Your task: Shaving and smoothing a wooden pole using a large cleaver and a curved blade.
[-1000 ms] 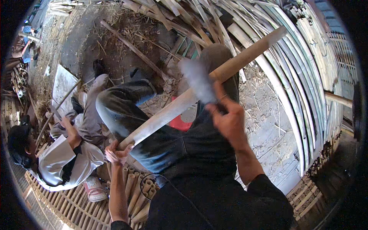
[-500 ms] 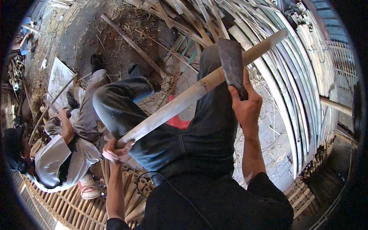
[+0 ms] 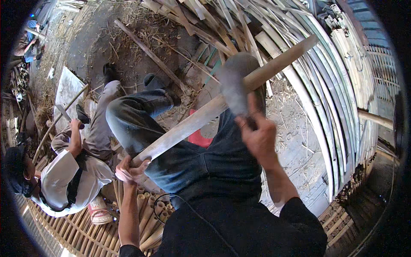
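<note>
A long, pale strip of split bamboo (image 3: 184,131) runs slantwise across my lap, its far end up at the right. My left hand (image 3: 132,169) is closed round its near end, beside my left thigh. In my right hand (image 3: 260,136) is the handle of a broad-bladed chopping knife (image 3: 233,85). The blade is smeared by motion and lies across the strip over my right knee. Whether its edge touches the bamboo I cannot tell.
A co-worker (image 3: 70,175) sits at my left holding a knife (image 3: 63,112). Long bamboo strips (image 3: 314,98) lie stacked at the right. A wooden pole (image 3: 150,55) lies on the littered ground ahead. A red object (image 3: 199,138) shows between my legs. Cut bamboo tubes (image 3: 147,214) lie behind my left arm.
My right hand and the knife have moved left and nearer along the bamboo strip. My left hand keeps its grip with little shift. The co-worker's knife has been raised.
</note>
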Motion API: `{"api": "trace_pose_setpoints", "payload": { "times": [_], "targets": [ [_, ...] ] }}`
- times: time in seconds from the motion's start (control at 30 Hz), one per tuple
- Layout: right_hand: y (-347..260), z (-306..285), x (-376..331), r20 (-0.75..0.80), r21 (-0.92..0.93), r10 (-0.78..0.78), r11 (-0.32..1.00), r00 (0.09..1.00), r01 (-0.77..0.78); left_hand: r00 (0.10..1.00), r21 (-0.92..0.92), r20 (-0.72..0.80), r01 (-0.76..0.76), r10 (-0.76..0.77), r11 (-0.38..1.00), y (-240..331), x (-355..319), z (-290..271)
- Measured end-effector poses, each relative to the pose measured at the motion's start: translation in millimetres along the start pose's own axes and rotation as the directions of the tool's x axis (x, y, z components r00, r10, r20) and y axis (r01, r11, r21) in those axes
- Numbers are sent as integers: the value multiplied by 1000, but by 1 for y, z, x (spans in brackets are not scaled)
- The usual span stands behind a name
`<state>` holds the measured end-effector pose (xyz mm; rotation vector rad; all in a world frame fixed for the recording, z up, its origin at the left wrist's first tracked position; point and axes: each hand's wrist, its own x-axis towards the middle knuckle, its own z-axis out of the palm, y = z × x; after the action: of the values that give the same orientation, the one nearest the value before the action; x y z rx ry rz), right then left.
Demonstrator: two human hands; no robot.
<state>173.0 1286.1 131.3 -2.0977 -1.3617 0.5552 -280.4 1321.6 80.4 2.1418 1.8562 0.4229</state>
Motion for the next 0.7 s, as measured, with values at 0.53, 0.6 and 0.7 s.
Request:
{"api": "trace_pose_setpoints", "payload": {
  "times": [0.53, 0.6, 0.7],
  "targets": [
    [-14, 8, -14, 244, 83, -18, 997, 970, -3, 989, 37, -94, -107, 110, 994, -2, -13, 7],
    [4, -7, 10, 37, 8, -113, 994, 993, 113, 996, 32, -77, -48, 50, 998, -12, -20, 4],
    [16, -33, 49, -122, -98, 31, 994, 992, -43, 983, 63, -147, -100, 108, 993, -5, -13, 4]
  ]
}}
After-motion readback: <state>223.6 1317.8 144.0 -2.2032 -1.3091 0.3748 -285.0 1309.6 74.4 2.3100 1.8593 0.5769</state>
